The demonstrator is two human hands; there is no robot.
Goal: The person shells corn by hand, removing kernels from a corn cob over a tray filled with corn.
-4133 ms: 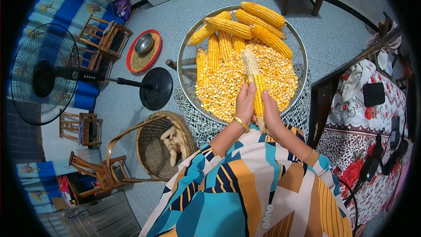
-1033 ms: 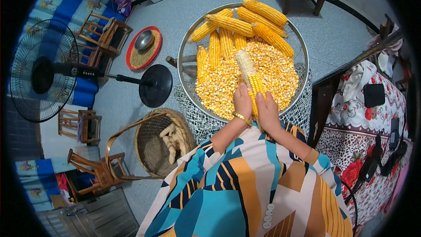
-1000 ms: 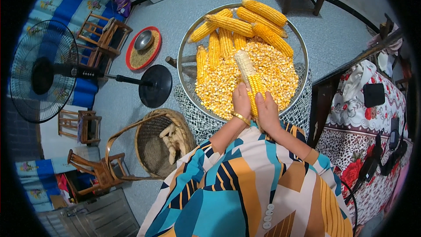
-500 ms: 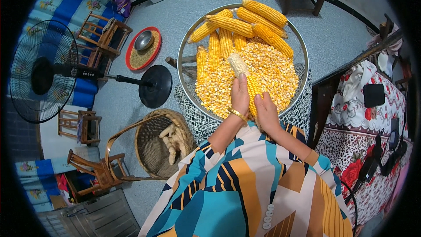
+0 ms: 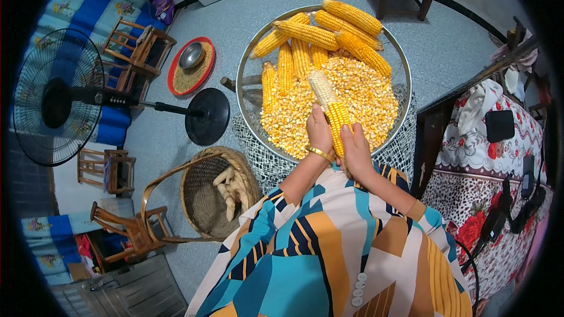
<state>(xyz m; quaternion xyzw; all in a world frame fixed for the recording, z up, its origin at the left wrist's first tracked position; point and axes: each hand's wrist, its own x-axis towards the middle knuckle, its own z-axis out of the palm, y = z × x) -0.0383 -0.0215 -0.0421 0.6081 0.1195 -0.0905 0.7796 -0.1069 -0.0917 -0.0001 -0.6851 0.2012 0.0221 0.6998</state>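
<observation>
Both my hands grip one ear of corn (image 5: pixel 338 118), tilted over the near side of a large round metal tray (image 5: pixel 239 97). Its far end is a bare pale cob, while yellow kernels cover the part nearer me. My left hand (image 5: pixel 319 131), with a gold bangle at the wrist, is closed along the ear's left side. On the right side, my right hand (image 5: pixel 356 149) is wrapped round the lower part, thumb along the kernels. Loose corn kernels (image 5: pixel 370 97) fill much of the tray. Several whole ears of corn (image 5: pixel 305 34) lie at its far side.
Left of the tray a woven basket (image 5: pixel 194 188) holds several stripped cobs (image 5: pixel 232 191). Beyond it stand a black fan (image 5: pixel 207 116), a red tray (image 5: pixel 174 85) of grain with a metal bowl (image 5: pixel 191 56), and wooden chairs (image 5: pixel 144 47). A cloth-covered bed or table (image 5: pixel 458 185) is at right.
The bare part of the cob reaches a little further down on the ear. Both hands keep their hold in nearly the same place.
</observation>
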